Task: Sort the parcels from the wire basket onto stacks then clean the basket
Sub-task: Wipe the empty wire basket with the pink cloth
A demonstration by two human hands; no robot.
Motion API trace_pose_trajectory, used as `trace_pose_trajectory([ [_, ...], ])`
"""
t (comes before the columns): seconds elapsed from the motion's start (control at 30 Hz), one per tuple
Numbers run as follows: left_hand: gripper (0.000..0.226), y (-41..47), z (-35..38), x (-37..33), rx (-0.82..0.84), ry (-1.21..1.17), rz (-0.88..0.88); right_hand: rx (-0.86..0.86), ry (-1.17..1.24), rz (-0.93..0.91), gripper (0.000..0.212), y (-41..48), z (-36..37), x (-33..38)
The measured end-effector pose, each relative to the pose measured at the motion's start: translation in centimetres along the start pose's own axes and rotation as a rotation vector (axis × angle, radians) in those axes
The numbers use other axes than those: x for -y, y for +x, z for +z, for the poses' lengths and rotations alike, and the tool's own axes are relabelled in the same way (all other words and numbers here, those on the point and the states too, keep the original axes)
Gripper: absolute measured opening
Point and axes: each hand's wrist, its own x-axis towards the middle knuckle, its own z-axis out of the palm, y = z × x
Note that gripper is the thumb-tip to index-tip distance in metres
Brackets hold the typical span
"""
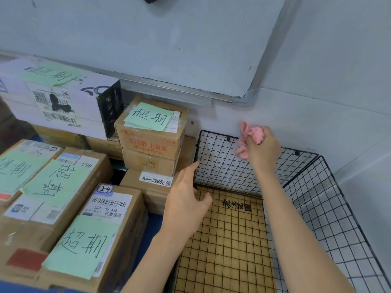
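Your right hand (262, 144) clutches a soft pink cloth (245, 142) at the light, springy wire basket (306, 187)'s back panel, while your relaxed left hand (186, 199) nears its left rim, best braced there.

The left hand (187, 199) reaches forward, fingers straight and thumb spread. The right hand (263, 148), arm stretched farther out, grips a pink cloth (257, 134) in curled fingers

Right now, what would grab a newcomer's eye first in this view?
The right hand grips a pink cloth at the back wall of the black wire basket, at right. The left hand is open by its left edge. At left, stacked parcels carry green handwritten notes.
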Motion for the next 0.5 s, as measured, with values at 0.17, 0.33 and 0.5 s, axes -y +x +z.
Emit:
trace_pose_trajectory([
  [0.17, 0.074, 0.1, -0.1, 0.3, -0.023, 0.024, 0.003, 0.077, -0.215, -0.218, 0.012, -1.0, 3.7, 0.1],
  [0.33, 0.074, -0.3, -0.4, 0.4, -0.040, 0.093, -0.005, 0.058, -0.221, -0.144, 0.023, 0.9, -1.0, -4.2],
  [0.5, 0.073, -0.1, -0.2, 0.5, -0.028, 0.054, -0.009, -0.081, -0.246, 0.000, 0.023, 1.2, -2.8, -5.3],
])
